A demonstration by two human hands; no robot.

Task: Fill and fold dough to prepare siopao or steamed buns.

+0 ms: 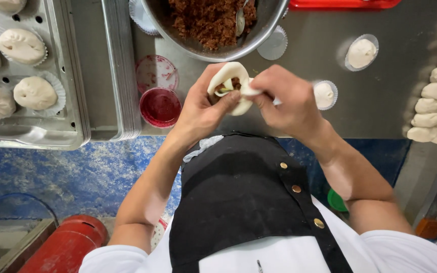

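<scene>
Soft white dough round with brown filling sits cupped in left hand, right hand fingers pinching its rim shut, above grey steel bench.

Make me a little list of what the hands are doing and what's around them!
left hand: cups the dough bun, thumb on its open top
right hand: pinches the bun's edge
bun: open, brown filling showing
bowl: metal, brown filling, spoon inside
tray: closed buns in paper cups
red cup: beside the tray
</scene>
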